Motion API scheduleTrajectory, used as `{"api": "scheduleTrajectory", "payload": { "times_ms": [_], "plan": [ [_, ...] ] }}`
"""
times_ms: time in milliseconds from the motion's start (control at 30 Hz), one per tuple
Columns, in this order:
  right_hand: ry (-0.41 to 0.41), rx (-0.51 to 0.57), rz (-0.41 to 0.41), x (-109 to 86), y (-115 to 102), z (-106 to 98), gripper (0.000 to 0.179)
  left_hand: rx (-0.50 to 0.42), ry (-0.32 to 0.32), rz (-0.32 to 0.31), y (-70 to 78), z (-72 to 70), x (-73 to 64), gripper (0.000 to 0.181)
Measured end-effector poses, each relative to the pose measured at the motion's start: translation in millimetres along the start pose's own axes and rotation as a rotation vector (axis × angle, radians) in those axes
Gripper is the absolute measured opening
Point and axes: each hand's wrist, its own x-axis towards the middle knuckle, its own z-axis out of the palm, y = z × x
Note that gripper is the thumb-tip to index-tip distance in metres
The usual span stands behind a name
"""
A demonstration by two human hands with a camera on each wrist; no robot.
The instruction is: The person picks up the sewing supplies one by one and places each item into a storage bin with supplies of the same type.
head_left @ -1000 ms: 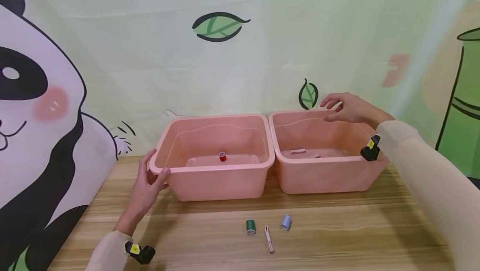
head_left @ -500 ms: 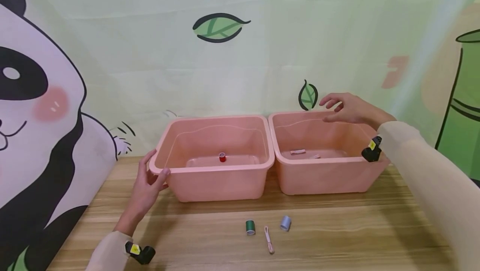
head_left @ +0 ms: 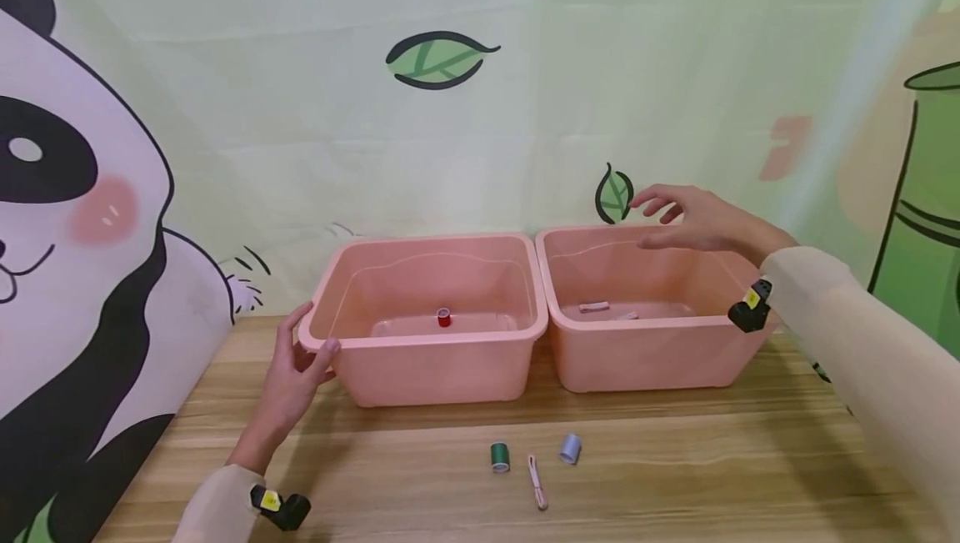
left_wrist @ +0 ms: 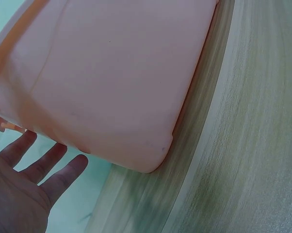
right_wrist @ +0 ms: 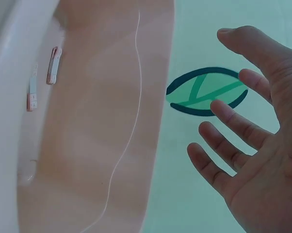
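My left hand holds the front left corner of the left pink tub, thumb at the front rim and fingers along the side. Inside that tub stands a red thread spool. Above the back of the right pink tub hovers my right hand, its fingers spread and loosely bent, holding nothing. Two folded pale pink strips, one a marked strip like a tape measure, the other a folded strip, lie on that tub's floor.
On the wooden table, before the tubs, are a green thread spool, a light blue thread spool and a folded pink strip. A printed cloth backdrop hangs right behind the tubs.
My right hand has shifted slightly left, its fingers a little straighter. The head view has tilted slightly. My left hand keeps its place on the tub.
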Motion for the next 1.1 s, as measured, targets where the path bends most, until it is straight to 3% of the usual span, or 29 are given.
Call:
{"api": "scheduleTrajectory", "payload": {
  "times_ms": [433,867,1100],
  "plan": [
    [0.026,-0.005,-0.034,-14.3,-13,1,0.071,-0.007,-0.005,0.001,-1.2,2.1,2.5,0.075],
    [0.14,0.036,-0.132,-46.0,-30,12,0.074,-0.025,0.003,0.033,0.8,3.4,1.6,0.073],
    [0.172,0.046,-0.176,-60.2,-36,23,0.074,-0.024,0.005,0.018,-0.2,5.2,0.2,0.073]
  ]
}}
